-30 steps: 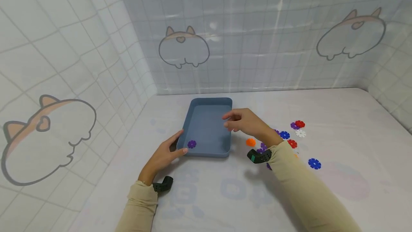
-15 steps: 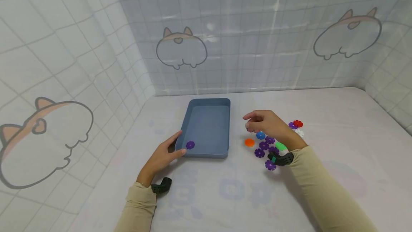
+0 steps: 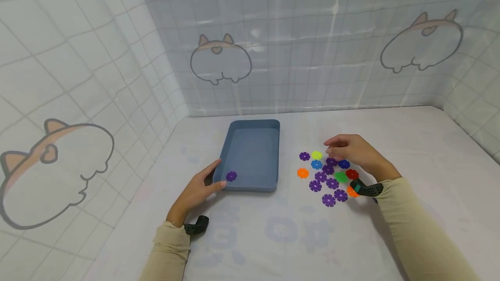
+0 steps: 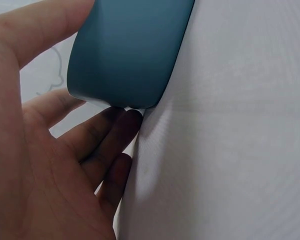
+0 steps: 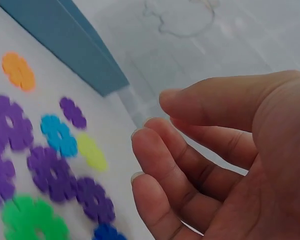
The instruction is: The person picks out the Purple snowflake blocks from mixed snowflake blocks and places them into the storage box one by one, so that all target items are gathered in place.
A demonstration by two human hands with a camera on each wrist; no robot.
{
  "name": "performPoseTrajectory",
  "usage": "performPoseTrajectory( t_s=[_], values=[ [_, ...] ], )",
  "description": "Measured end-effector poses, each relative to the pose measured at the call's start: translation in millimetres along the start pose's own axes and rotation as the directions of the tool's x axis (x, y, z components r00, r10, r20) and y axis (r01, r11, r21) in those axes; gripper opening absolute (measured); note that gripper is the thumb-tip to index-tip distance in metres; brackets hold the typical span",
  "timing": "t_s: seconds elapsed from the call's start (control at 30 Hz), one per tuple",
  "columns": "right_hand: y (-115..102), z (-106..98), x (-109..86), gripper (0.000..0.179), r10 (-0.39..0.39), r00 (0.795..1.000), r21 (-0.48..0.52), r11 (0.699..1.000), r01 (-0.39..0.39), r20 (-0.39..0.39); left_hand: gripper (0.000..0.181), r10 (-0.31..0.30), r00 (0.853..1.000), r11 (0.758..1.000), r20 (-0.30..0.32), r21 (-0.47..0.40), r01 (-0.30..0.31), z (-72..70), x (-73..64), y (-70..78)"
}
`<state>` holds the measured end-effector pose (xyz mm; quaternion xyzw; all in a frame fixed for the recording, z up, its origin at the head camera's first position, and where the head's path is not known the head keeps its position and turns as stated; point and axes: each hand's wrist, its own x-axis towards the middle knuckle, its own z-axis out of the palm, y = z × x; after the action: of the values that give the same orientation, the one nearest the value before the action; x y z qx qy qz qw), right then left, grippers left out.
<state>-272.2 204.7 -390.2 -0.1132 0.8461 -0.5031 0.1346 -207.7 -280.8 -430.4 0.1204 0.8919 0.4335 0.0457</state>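
Note:
My left hand [image 3: 197,190] holds the near left corner of a blue-grey tray [image 3: 278,155]. Its thumb lies on the near rim and the other fingers reach along the left side; in the left wrist view the fingertips meet the tray's [image 4: 130,50] lower edge. One purple flower-shaped disc [image 3: 231,176] lies inside the tray near that corner. Over the far side of a group of notched discs hovers my right hand [image 3: 351,148], its fingers loosely bent and nothing between them. A purple disc [image 3: 331,161] and a blue disc [image 3: 344,164] lie just below it.
Right of the tray, several purple discs [image 3: 320,177] are spread with a yellow disc [image 3: 317,155], a light blue disc [image 3: 317,165], an orange disc [image 3: 302,173], a green disc [image 3: 341,177] and a red disc [image 3: 352,174]. A tiled-pattern backdrop [image 3: 297,68] rises behind the table.
My right hand has moved from above the tray's right edge rightward over the discs, uncovering several of them. My left hand stays on the tray corner, and the disc inside stays put.

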Motion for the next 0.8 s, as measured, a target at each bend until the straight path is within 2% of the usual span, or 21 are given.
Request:
performPoseTrajectory(
  t_s=[0.3,0.5,0.8],
  values=[
    [17,-9,-0.6,0.047,0.057,0.998,-0.017,0.998,-0.057,-0.035,0.08,0.004,1.0,1.0,-0.003,0.013,-0.004,0.3,-0.6,-0.7],
    [25,-10,1.9,0.045,0.067,0.997,-0.014,0.998,-0.067,-0.047,0.08,-0.002,1.0,1.0,-0.003,0.017,0.002,0.5,-1.1,-0.3],
    [30,-6,4.4,0.037,0.046,0.998,-0.143,0.988,-0.051,-0.038,0.078,0.003,1.0,1.0,-0.008,0.026,-0.002,0.2,0.2,-2.8]
  ],
)
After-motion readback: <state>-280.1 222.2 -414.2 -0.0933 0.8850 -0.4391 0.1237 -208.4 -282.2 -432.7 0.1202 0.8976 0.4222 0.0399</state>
